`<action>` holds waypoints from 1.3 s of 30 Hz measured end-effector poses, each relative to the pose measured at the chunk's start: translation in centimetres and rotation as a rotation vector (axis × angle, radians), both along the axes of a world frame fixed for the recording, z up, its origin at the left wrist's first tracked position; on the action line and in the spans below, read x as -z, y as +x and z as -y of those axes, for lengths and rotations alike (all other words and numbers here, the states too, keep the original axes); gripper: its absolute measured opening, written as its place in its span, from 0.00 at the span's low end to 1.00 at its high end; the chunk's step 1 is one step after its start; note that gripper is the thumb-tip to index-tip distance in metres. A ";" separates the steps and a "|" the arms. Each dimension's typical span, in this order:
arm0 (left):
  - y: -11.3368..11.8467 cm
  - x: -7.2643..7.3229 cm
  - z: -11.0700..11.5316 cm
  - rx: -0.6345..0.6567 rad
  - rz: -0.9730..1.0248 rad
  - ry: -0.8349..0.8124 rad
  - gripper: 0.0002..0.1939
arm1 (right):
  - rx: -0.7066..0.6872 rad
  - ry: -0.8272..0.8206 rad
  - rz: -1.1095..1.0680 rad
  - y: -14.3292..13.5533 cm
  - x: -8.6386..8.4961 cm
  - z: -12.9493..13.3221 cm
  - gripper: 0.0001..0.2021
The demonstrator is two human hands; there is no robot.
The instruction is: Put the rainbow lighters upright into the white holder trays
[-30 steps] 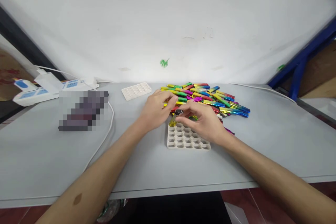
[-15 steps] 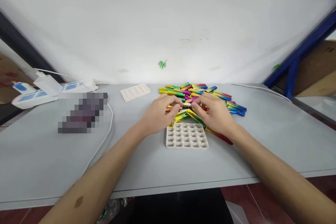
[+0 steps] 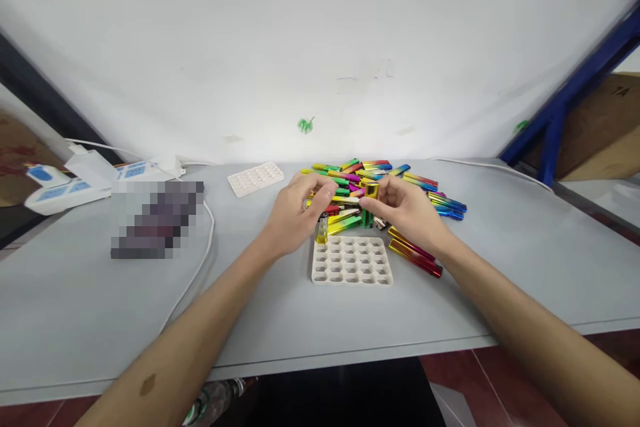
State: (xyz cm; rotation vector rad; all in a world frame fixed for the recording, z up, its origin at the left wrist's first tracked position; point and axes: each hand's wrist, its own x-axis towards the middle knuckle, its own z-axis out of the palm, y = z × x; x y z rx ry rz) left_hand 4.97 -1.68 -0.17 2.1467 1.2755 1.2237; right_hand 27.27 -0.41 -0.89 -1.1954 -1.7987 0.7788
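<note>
My right hand (image 3: 405, 207) grips a shiny yellow-and-green lighter-like piece (image 3: 370, 199) upright between thumb and fingers, over the pile. My left hand (image 3: 300, 210) has its thumb and fingers apart, with nothing between them. Below its fingertips a yellow lighter-like piece (image 3: 321, 232) stands in the back left corner of a white tray (image 3: 353, 281) with rows of slots. Behind and between my hands lies a heap of metallic coloured pieces (image 3: 345, 177) in yellow, green, red, blue and purple. Two red-and-yellow pieces (image 3: 416, 257) lie right of the tray.
A second white tray (image 3: 255, 179) lies at the back left. Further left are a blurred dark object (image 3: 159, 220), a white cable (image 3: 212, 220) and a power strip (image 3: 75, 195) with plugs. A blue metal frame (image 3: 553, 137) stands at the right.
My hands have moved apart. My right hand now holds an upright yellow-and-green piece, and my left hand has opened. The standing piece in the tray corner shows more fully.
</note>
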 end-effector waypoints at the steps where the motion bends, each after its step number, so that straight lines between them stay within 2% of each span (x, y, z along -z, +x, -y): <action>1: 0.1 -0.2 0.1 -0.015 -0.020 0.060 0.15 | -0.010 -0.069 -0.106 -0.1 -0.1 0.0 0.20; 5: 0.5 -0.6 0.8 -0.017 -0.171 0.327 0.12 | -0.093 -0.251 -0.468 -0.3 0.0 -0.1 0.21; 7: 0.8 -0.6 1.0 -0.013 -0.225 0.382 0.13 | -0.118 -0.293 -0.587 -0.4 0.1 -0.1 0.20; 10: 1.2 -0.6 1.0 -0.022 -0.225 0.374 0.09 | -0.154 -0.345 -0.688 -0.6 0.0 0.1 0.19; 13: 1.3 -0.7 1.0 -0.033 -0.133 0.330 0.05 | -0.218 -0.400 -0.741 -0.9 0.0 0.3 0.17; 16: 1.2 -1.0 1.1 -0.024 -0.039 0.257 0.06 | -0.243 -0.417 -0.767 -1.2 0.2 0.4 0.16; 19: 1.1 -1.2 1.1 0.010 -0.003 0.228 0.10 | -0.255 -0.405 -0.768 -1.3 0.4 0.5 0.19; 22: 1.2 -1.1 1.1 0.025 0.047 0.215 0.09 | -0.288 -0.388 -0.741 -1.5 0.6 0.7 0.20; 25: 1.3 -1.1 1.2 0.057 0.207 0.081 0.07 | -0.314 -0.322 -0.617 -1.7 0.7 1.1 0.20; 27: 1.4 -1.5 1.1 0.116 0.386 -0.032 0.06 | -0.272 -0.188 -0.445 -1.8 0.7 1.4 0.18; 29: 1.1 -2.0 0.9 0.149 0.611 -0.098 0.07 | -0.169 0.014 -0.227 -1.8 0.7 1.6 0.15; 31: 0.3 -2.6 0.4 0.117 0.830 -0.130 0.09 | -0.067 0.186 -0.053 -1.6 0.7 1.6 0.13; 33: -0.7 -2.7 -0.5 0.035 0.961 -0.176 0.10 | -0.006 0.256 0.033 -1.3 0.8 1.4 0.14; 36: -2.0 -1.9 -1.9 -0.116 1.028 -0.301 0.10 | 0.010 0.182 -0.020 -0.8 0.9 0.6 0.19; 39: -2.6 -0.5 -2.8 -0.169 0.999 -0.423 0.09 | -0.059 -0.023 -0.288 -0.2 0.9 -0.4 0.26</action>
